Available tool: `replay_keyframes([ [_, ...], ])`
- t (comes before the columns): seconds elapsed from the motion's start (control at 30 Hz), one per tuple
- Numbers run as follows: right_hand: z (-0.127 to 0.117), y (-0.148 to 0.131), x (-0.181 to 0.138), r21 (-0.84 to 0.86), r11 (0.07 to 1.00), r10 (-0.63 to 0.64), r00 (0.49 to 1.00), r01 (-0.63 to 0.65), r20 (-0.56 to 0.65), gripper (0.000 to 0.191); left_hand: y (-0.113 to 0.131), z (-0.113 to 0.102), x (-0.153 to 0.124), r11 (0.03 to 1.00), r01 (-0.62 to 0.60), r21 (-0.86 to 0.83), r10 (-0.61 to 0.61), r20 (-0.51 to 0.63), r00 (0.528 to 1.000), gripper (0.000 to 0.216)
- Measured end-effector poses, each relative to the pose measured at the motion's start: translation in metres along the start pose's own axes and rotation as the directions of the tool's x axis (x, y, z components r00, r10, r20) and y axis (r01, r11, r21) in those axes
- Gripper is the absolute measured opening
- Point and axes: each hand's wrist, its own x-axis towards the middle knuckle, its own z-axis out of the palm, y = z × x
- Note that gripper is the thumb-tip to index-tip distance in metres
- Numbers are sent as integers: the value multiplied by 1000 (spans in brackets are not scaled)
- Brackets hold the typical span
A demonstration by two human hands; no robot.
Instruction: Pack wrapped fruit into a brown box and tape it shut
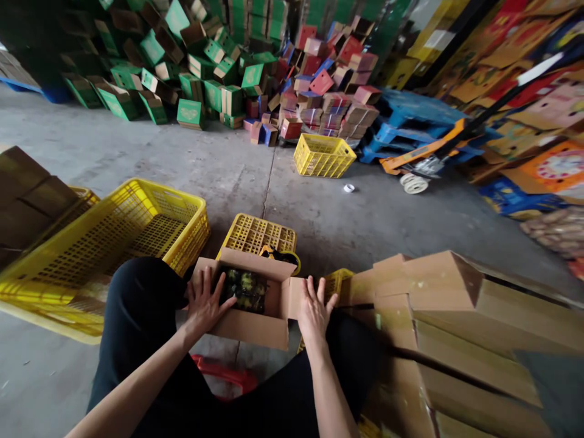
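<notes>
An open cardboard box (249, 328) sits in front of me between my knees, its flaps folded outward. Inside, toward its left part, lies a dark pack of round green items (246, 289), perhaps fruit, under shiny wrap; the right part shows bare cardboard. My left hand (205, 304) rests with spread fingers on the box's left flap, fingertips over the edge by the pack. Flat on the right flap lies my right hand (316, 307), its fingers apart. Behind the box, a tape dispenser (278, 254) stands on an upturned yellow crate (260, 234), partly hidden by the back flap.
A large yellow crate (177, 237) stands at my left, and stacked cardboard boxes (438, 286) crowd my right. Farther off are another yellow crate (325, 157), a tape roll (349, 188), a pallet jack (424, 152), blue pallets (410, 109) and heaped green boxes (190, 114). Something red (228, 374) lies below me.
</notes>
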Motion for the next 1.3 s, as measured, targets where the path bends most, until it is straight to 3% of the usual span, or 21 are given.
replay_keyframes([
  [0.13,25,-23,-2,-3,998,56,998,-56,-42,65,0,2,-1,1000,11,-27,-11,14,1000,79],
  [0.23,50,-31,-1,96,991,101,993,-94,-63,87,0,2,-1,999,15,-37,-14,14,1000,79],
  [0.33,75,-28,2,240,965,130,989,-109,-71,84,1,1,-1,999,22,-38,-21,26,999,78],
  [0.53,109,-19,13,489,872,69,991,-5,-114,79,3,-4,1,997,42,-69,-38,58,998,73],
  [0.63,108,-18,17,510,860,43,989,37,-145,79,4,-3,2,996,52,-69,-48,59,997,69],
  [0.73,92,-20,14,500,865,70,976,44,-206,82,4,-1,2,997,43,-68,-40,51,998,63],
  [0.8,76,-29,10,492,867,53,966,81,-253,74,2,1,1,996,41,-81,-38,43,998,60],
  [0.87,60,-43,5,515,835,-55,961,194,-272,58,1,2,1,994,41,-99,-38,32,999,58],
  [0.93,50,-62,1,563,768,-202,950,305,-238,48,0,2,0,994,41,-106,-39,20,999,57],
  [1.0,48,-78,-1,583,739,-277,942,336,-192,45,-1,2,0,994,38,-99,-37,10,999,58],
  [1.1,55,-93,2,607,730,-326,940,315,-95,67,-3,-1,6,995,21,-96,-18,35,999,60],
  [1.17,61,-96,9,626,728,-336,941,282,-33,79,-4,-4,13,989,-23,-146,41,117,992,61],
  [1.3,64,-98,25,670,701,-337,941,246,7,76,4,-5,35,944,-140,-300,227,279,933,62],
])
